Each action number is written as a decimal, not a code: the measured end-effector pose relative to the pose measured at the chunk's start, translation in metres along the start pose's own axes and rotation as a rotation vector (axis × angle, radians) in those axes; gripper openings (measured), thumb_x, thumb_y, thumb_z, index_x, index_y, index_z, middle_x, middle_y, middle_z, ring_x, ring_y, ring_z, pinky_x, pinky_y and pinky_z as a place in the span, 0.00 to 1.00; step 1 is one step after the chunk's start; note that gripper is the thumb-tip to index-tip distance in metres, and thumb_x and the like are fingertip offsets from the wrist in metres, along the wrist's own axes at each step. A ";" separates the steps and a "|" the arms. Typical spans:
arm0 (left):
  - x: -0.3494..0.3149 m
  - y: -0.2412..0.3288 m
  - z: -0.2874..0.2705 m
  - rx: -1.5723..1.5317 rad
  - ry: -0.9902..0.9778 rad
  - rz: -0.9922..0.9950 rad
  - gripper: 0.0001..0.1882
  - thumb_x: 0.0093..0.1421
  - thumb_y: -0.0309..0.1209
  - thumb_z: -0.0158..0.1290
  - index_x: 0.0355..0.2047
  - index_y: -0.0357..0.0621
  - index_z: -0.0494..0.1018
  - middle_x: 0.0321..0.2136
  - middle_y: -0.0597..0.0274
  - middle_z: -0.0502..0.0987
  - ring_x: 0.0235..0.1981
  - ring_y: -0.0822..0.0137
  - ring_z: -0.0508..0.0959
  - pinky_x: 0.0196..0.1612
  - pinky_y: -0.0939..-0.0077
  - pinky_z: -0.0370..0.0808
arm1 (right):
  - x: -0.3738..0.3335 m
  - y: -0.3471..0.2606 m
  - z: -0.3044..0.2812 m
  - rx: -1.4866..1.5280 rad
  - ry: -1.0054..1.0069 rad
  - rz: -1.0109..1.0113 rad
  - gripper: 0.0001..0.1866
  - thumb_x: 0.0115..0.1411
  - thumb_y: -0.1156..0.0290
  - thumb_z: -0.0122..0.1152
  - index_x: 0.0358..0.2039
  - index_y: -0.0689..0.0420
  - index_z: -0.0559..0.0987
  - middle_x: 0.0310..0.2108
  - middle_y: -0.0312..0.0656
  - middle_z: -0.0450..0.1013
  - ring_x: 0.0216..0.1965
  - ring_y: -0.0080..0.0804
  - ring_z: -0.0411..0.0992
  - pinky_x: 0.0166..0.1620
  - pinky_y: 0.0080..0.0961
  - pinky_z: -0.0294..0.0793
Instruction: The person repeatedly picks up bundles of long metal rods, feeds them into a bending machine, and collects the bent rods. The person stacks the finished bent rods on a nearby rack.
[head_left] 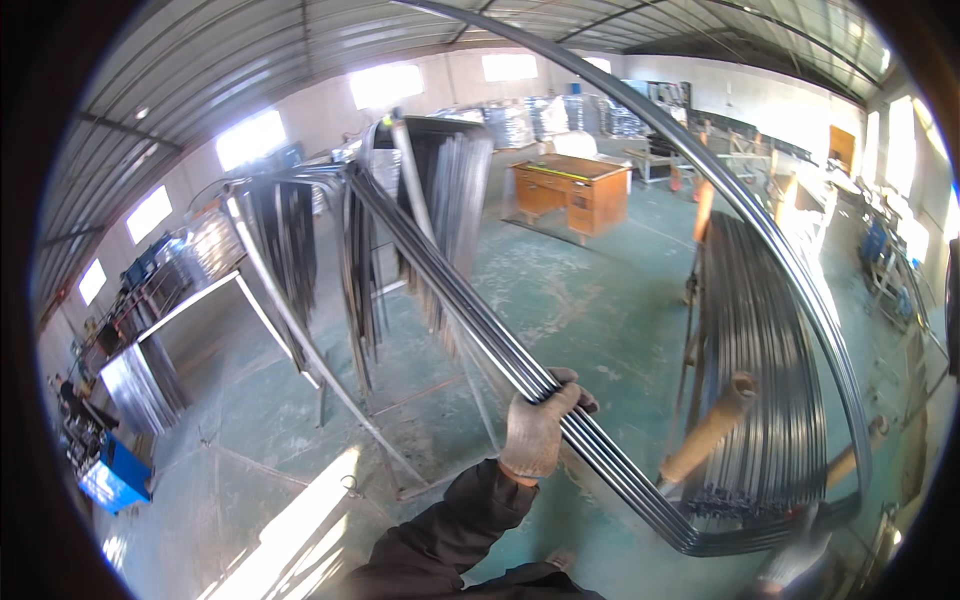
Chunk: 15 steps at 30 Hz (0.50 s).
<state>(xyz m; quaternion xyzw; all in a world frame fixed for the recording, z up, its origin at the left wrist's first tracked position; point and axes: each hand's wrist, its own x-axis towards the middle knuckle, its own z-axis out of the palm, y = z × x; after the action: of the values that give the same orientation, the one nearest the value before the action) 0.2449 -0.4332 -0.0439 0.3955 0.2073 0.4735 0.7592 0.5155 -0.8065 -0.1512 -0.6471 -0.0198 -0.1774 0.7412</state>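
Note:
A bundle of dark, shiny metal tubes (490,352), bent into a large U with rounded corners, stretches across the view. My left hand (535,432), in a pale work glove, is closed around one long leg of it. At the lower right my gloved right hand (795,560) grips the bundle's near cross part; it is blurred and partly in shadow. The other leg arches over the top of the view. Beyond my right hand, many similar bent tubes (760,370) hang closely packed beside a brown roll-like post end (715,425).
To the left, metal racks (310,355) carry more hanging bent tubes (280,235), their slanted legs reaching the green floor (560,300). A wooden desk (570,190) stands farther back. A blue box (115,475) sits at far left. Wrapped stacks (540,120) line the back wall.

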 end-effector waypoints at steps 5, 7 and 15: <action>0.054 0.097 -0.105 -0.100 0.155 0.173 0.11 0.72 0.21 0.60 0.53 0.34 0.77 0.35 0.52 0.84 0.37 0.52 0.88 0.45 0.54 0.88 | -0.064 -0.064 0.164 0.155 -0.345 -0.021 0.09 0.79 0.70 0.66 0.50 0.62 0.81 0.34 0.39 0.79 0.33 0.25 0.77 0.40 0.25 0.80; 0.086 0.126 -0.142 -0.150 0.199 0.208 0.10 0.72 0.21 0.58 0.52 0.34 0.77 0.34 0.52 0.84 0.37 0.51 0.88 0.45 0.55 0.88 | -0.089 -0.095 0.237 0.191 -0.324 -0.107 0.06 0.80 0.70 0.64 0.45 0.59 0.80 0.27 0.35 0.76 0.27 0.22 0.74 0.33 0.22 0.73; 0.223 0.261 -0.301 -0.255 0.109 0.395 0.07 0.80 0.28 0.51 0.45 0.37 0.75 0.33 0.52 0.84 0.39 0.51 0.85 0.53 0.53 0.84 | -0.196 -0.286 0.529 0.116 -0.589 -0.663 0.08 0.77 0.68 0.64 0.39 0.58 0.80 0.25 0.33 0.74 0.26 0.21 0.71 0.32 0.27 0.70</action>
<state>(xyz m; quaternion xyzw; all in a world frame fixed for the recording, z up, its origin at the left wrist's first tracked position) -0.0032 -0.0520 -0.0037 0.3032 0.1050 0.6558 0.6833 0.3556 -0.2778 0.1563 -0.5862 -0.4461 -0.2123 0.6421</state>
